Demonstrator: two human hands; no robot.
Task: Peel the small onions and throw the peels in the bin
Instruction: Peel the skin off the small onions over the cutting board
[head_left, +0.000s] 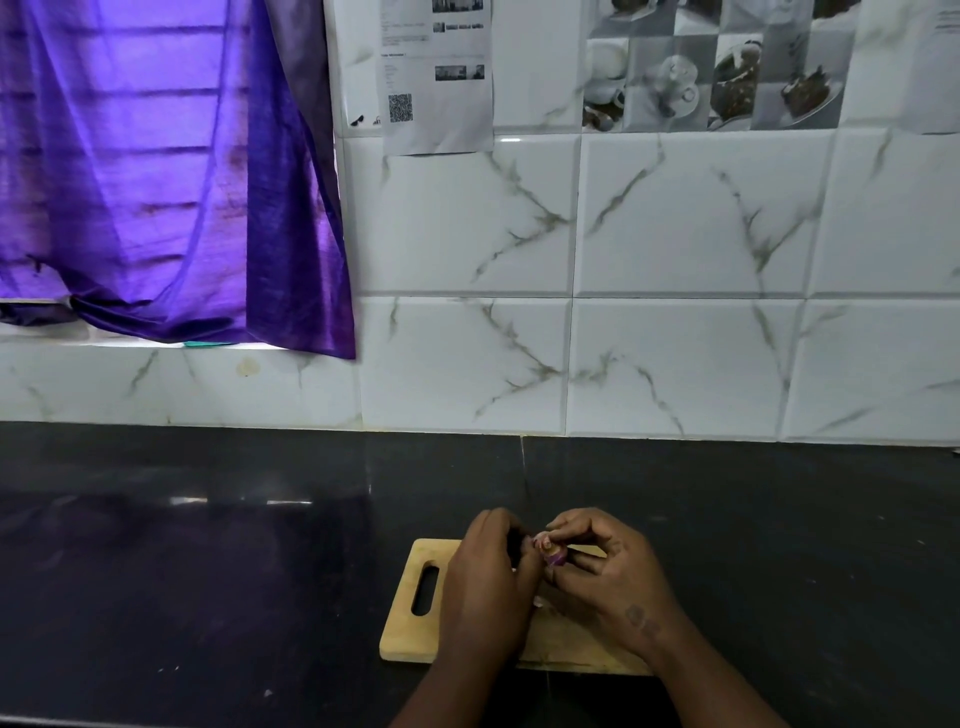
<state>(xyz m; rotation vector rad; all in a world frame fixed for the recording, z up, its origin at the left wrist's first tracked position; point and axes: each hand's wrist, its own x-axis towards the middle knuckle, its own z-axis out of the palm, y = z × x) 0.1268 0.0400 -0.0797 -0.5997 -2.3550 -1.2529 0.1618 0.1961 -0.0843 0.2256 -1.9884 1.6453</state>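
A small purple onion (551, 552) is pinched between the fingertips of both hands, just above a wooden cutting board (410, 618). My left hand (488, 582) curls around its left side, and something dark shows inside the fist; I cannot tell what it is. My right hand (608, 571) grips the onion from the right with thumb and fingers. A pale scrap of peel (538, 603) lies on the board under the hands. No bin is in view.
The board, with a slot handle at its left end, lies on a black stone counter (208, 571). White marble-look tiles (675, 312) back the counter. A purple curtain (156, 182) hangs at the far left, and a paper sheet (436, 78) is stuck on the wall.
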